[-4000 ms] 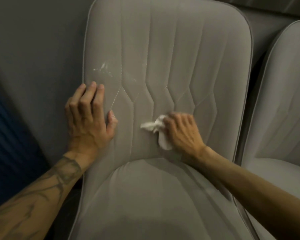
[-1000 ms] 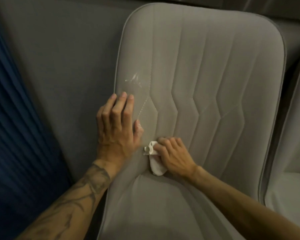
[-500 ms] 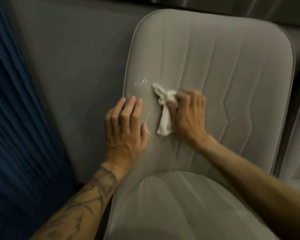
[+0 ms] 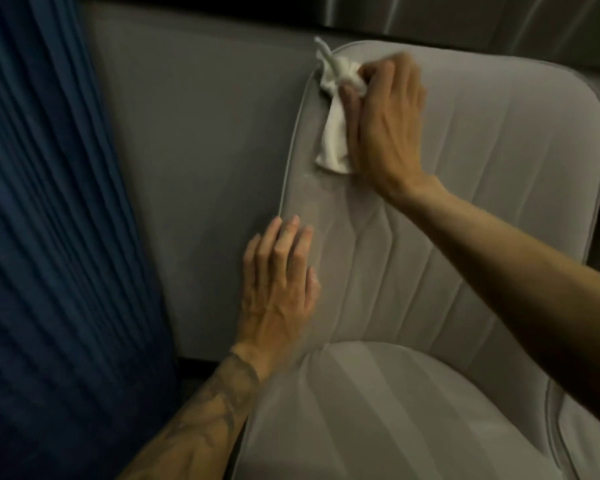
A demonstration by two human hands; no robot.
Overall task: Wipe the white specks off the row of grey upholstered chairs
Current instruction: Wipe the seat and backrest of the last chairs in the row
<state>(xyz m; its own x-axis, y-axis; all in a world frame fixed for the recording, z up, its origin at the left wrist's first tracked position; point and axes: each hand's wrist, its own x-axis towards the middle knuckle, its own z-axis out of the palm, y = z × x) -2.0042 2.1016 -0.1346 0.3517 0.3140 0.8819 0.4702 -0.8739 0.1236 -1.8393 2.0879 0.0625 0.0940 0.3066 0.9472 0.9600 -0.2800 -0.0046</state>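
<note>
- Right hand (image 4: 385,133) fingers grip white cloth (image 4: 333,140) at chair backrest's (image 4: 482,168) upper-left corner.
- Left hand (image 4: 278,282) flat, fingers straight, on left edge.
- Faint speck (image 4: 305,174) just below cloth; right hand nearer.

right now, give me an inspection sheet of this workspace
surface: grey upholstered chair, stitched backrest and seat; one faint white fleck near the backrest's left edge; the picture is blurred, so others may be missed.
job's things: crumpled white cloth at the backrest's top left corner.
clutter: nothing seen.
grippers: right hand holds the cloth against the backrest; left hand rests flat on the backrest's left edge, fingers straight, holding nothing.
cables: nothing seen.
surroundings: dark blue pleated curtain on the left; grey wall panel behind the chair.
</note>
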